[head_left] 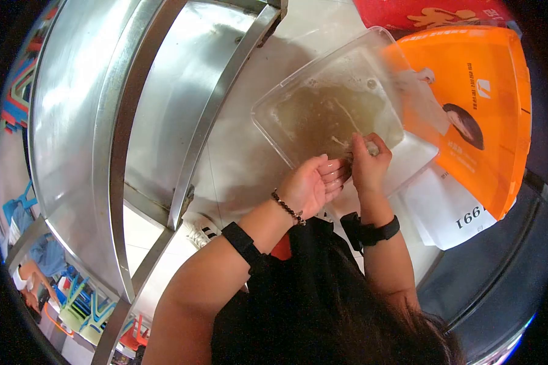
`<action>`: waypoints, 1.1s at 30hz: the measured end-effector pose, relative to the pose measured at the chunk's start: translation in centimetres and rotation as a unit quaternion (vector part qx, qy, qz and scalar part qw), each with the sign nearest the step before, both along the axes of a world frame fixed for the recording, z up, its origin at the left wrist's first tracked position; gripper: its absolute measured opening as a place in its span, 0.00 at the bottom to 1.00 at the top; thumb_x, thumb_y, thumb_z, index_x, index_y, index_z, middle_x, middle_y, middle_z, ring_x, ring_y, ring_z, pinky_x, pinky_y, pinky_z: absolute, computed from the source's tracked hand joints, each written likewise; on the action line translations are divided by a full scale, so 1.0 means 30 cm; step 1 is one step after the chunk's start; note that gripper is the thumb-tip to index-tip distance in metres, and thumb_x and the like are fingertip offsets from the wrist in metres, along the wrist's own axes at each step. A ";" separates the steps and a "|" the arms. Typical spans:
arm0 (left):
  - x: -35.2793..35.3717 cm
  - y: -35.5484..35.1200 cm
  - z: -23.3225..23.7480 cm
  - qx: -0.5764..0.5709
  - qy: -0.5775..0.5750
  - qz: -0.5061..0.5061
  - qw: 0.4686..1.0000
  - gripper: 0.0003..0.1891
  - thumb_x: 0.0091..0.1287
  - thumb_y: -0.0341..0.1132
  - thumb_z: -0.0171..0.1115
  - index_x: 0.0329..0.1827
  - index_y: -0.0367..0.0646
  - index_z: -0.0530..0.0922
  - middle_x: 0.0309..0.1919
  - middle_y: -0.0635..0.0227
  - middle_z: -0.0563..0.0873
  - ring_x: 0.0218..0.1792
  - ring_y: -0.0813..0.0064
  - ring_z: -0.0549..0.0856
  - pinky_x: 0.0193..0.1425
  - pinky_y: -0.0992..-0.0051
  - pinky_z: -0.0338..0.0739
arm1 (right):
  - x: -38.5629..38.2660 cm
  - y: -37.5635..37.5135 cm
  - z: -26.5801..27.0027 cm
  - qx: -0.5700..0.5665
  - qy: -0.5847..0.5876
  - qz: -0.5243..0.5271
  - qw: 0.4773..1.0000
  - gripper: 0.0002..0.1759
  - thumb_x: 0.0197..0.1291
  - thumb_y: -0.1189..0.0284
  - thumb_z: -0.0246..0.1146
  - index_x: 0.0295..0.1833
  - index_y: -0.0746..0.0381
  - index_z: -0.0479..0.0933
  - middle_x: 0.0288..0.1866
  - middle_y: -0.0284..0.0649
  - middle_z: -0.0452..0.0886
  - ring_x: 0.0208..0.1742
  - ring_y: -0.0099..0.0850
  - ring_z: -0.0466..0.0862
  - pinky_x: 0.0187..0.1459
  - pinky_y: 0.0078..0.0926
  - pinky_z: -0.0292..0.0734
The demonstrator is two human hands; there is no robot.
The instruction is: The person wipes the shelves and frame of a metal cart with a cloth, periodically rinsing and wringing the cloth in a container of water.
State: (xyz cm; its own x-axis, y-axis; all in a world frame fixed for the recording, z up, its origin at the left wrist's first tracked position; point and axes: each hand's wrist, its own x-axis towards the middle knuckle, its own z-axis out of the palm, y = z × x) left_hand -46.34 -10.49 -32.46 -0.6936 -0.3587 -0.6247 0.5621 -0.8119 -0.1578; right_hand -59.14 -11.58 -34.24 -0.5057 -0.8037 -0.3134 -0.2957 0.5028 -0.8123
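A clear plastic tub of murky, brownish water lies ahead of both hands. My left hand is at the tub's near edge, palm turned up, fingers stretched out and wet. Beside its fingertips, my right hand is closed, thumb against curled fingers, around something small and pale that I cannot make out. A thin pale strand shows over the water near the right hand. Black bands circle both forearms, and a beaded bracelet is on my left wrist.
Metal shelving or a counter frame stands on the left. Right of the tub are an orange printed sheet or bag, a white printed piece and a red one. Colourful stools and a seated person appear at lower left.
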 end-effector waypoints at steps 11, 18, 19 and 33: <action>-0.030 0.016 0.021 -0.052 -0.118 0.051 0.990 0.17 0.60 0.42 0.43 0.45 0.41 0.68 0.39 0.62 0.76 0.41 0.74 0.75 0.46 0.75 0.67 | 0.008 0.044 0.067 -0.108 -0.062 0.087 0.988 0.04 0.42 0.75 0.56 0.25 0.65 0.69 0.24 0.38 0.72 0.25 0.27 0.72 0.27 0.21 0.67; -0.030 -0.029 0.035 -0.022 -0.118 0.118 0.986 0.13 0.58 0.45 0.47 0.36 0.45 0.70 0.38 0.66 0.76 0.40 0.73 0.74 0.44 0.73 0.68 | 0.079 0.049 0.104 -0.139 0.293 0.329 0.887 0.33 0.48 0.46 0.44 0.53 0.60 0.60 0.53 0.45 0.59 0.56 0.43 0.56 0.56 0.45 0.40; -0.023 -0.032 0.025 -0.021 -0.126 0.123 0.984 0.14 0.56 0.42 0.49 0.39 0.42 0.70 0.37 0.64 0.76 0.40 0.73 0.74 0.45 0.74 0.68 | 0.089 0.056 0.123 -0.116 0.251 0.362 0.890 0.35 0.48 0.45 0.41 0.55 0.60 0.57 0.56 0.46 0.56 0.58 0.44 0.53 0.56 0.47 0.37; -0.027 -0.067 0.023 -0.444 -0.478 -0.223 0.724 0.15 0.55 0.37 0.44 0.37 0.35 0.72 0.34 0.55 0.77 0.35 0.64 0.77 0.40 0.73 0.69 | 0.091 0.089 0.086 -0.194 -0.014 0.340 0.920 0.34 0.55 0.60 0.40 0.60 0.70 0.41 0.62 0.53 0.43 0.62 0.44 0.47 0.59 0.35 0.41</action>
State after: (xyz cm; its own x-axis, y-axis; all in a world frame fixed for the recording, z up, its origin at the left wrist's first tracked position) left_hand -47.14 -12.49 -31.77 -0.2659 -0.7870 -0.5567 -0.2800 -0.4896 0.8258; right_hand -56.40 -8.93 -31.67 0.1597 -0.9855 0.0580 -0.4115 -0.1198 -0.9035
